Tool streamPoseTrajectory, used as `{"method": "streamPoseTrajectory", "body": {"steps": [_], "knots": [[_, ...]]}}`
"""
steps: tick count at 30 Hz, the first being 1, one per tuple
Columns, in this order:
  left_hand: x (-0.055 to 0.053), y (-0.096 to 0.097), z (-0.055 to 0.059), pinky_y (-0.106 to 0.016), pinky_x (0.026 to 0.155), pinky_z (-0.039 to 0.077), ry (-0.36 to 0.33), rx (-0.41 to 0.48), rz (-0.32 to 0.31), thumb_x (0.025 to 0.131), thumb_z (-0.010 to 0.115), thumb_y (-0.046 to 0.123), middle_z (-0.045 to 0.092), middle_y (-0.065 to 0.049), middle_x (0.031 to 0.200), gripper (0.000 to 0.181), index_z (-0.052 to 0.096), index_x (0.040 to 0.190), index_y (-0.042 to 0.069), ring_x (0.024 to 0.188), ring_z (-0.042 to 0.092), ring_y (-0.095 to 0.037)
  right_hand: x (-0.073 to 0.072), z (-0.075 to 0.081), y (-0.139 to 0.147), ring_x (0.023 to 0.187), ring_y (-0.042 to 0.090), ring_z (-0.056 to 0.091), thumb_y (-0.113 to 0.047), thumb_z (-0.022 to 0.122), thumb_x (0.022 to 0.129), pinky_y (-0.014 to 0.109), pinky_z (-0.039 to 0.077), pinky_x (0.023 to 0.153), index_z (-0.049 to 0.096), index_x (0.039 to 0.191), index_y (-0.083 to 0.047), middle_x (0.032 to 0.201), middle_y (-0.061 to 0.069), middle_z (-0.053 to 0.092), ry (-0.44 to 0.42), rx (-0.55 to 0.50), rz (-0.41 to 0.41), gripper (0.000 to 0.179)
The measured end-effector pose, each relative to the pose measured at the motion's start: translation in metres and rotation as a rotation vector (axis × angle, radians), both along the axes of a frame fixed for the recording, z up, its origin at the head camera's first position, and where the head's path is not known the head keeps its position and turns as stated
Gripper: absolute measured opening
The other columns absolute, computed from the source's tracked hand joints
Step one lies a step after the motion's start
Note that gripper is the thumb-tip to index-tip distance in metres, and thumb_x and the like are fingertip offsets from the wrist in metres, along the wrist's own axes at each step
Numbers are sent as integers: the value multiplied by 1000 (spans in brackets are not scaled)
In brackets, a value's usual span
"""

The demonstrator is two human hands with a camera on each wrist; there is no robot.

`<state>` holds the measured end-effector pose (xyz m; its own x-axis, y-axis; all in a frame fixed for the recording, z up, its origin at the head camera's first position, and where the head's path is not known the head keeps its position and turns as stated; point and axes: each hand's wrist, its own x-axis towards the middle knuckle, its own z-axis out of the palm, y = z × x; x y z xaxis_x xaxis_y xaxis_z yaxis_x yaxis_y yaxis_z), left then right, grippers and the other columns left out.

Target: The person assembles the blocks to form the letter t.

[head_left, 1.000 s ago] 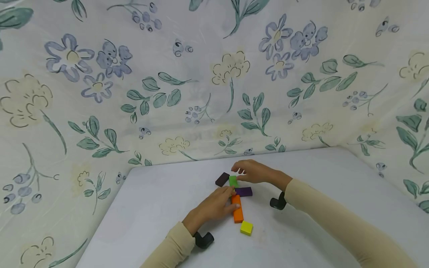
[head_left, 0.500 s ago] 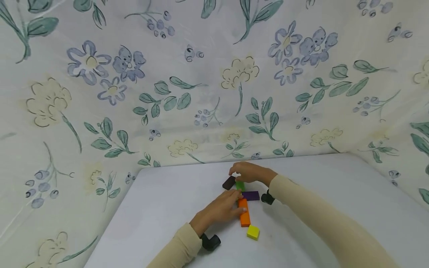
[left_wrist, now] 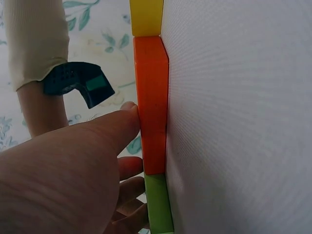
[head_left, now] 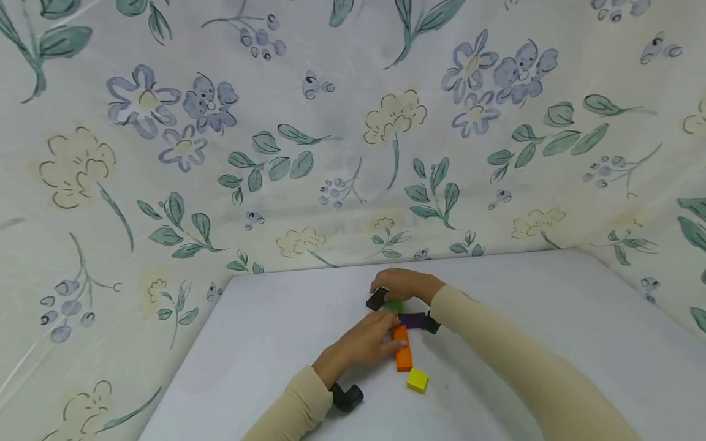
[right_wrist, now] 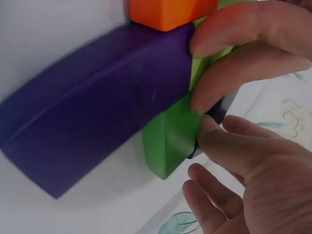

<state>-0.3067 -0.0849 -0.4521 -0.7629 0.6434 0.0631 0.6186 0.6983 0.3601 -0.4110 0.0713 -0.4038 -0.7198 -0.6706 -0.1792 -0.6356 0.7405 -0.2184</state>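
Note:
In the head view my left hand (head_left: 361,339) lies along the orange block (head_left: 403,352), its thumb touching that block's side. Two left fingertips rest at a light green block (right_wrist: 197,70), beside the purple block (head_left: 412,321). My right hand (head_left: 405,284) reaches over from the far side and pinches the dark brown block (head_left: 375,300) between thumb and fingers. Its thumb also lies right at the green block (right_wrist: 171,139); the brown block is mostly hidden behind that in the right wrist view. The green, purple and orange blocks form a flat, joined group.
A yellow block (head_left: 417,381) sits at the near end of the orange one. White tabletop (head_left: 265,343) surrounds the blocks, with a floral sheet (head_left: 331,153) hanging behind. Black wrist cameras (head_left: 347,399) ride on both wrists.
My right hand has come down and left onto the dark brown block, which was lying apart from it. The left hand stays at the orange and light green blocks. The view has shifted slightly.

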Motion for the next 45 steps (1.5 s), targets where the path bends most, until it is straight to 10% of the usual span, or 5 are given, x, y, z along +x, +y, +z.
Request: {"method": "streamPoseTrajectory", "body": {"steps": [17, 45], "knots": [[7, 7, -14, -37, 113, 44, -41, -20, 1, 98, 60, 47, 57, 0, 135, 47, 52, 132, 15, 128, 51, -18, 6, -19, 4, 100, 12, 58, -7, 70, 93, 31, 51, 103, 71, 118, -20, 116, -3, 70, 20, 19, 48, 28], [0, 0, -1, -41, 116, 41, -36, -15, 30, 99, 60, 45, 55, -1, 140, 48, 49, 136, 15, 135, 48, -20, 7, 18, 19, 103, 17, 61, -14, 69, 95, 35, 54, 99, 69, 122, -11, 118, 5, 68, 80, -151, 106, 28]]}}
